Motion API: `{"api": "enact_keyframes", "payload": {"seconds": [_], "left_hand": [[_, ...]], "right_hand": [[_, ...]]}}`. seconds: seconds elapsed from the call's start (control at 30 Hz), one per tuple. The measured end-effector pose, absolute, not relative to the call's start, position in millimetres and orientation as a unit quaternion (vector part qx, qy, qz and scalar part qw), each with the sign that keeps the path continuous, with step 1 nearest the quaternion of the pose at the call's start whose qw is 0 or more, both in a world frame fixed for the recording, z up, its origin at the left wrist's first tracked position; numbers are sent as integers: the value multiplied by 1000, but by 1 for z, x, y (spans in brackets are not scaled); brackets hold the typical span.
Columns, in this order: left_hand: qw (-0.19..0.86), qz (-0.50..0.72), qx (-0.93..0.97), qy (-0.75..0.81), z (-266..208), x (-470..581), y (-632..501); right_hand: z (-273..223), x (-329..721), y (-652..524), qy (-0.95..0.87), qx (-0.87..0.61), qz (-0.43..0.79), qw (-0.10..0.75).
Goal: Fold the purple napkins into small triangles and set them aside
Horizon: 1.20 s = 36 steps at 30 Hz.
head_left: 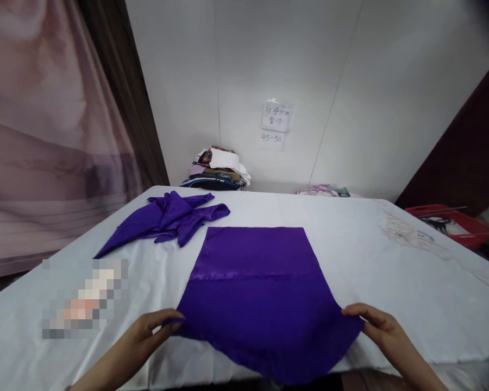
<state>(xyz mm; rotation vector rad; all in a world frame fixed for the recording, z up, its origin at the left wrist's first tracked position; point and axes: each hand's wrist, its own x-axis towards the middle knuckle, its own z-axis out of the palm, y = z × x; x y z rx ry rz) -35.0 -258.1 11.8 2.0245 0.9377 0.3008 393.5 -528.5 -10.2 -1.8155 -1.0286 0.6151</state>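
Observation:
A purple satin cloth (261, 293) lies spread before me, its far part flat on the white-covered table and its near edge lifted and sagging in the middle. My left hand (157, 328) pinches the near left corner between thumb and fingers. On the opposite side, my right hand (370, 323) grips the near right corner in the same way. A faint crease crosses the cloth about halfway up. Beyond it to the left, a crumpled heap of purple cloth (167, 217) rests on the table, touched by neither hand.
White fabric covers the table (391, 282). A pixelated patch (83, 298) hides something at the left. Folded clothes (218, 168) are stacked at the back by the wall, beneath handwritten paper signs (276, 117). A red basket (452, 222) stands beyond the right edge; a pink curtain (52, 119) hangs left.

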Motion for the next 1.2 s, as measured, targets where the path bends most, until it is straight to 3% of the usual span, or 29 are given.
{"api": "enact_keyframes", "payload": {"seconds": [0.33, 0.53, 0.77, 1.2], "left_hand": [[507, 260, 699, 432, 30, 16, -201], [514, 302, 635, 490, 8, 65, -134], [345, 239, 711, 564, -24, 107, -81], [214, 186, 735, 616, -38, 127, -61]], "right_hand": [[15, 419, -452, -373, -698, 252, 557], [1, 459, -379, -319, -665, 277, 616], [-40, 488, -323, -294, -733, 219, 573], [-74, 514, -275, -299, -790, 134, 518]]}}
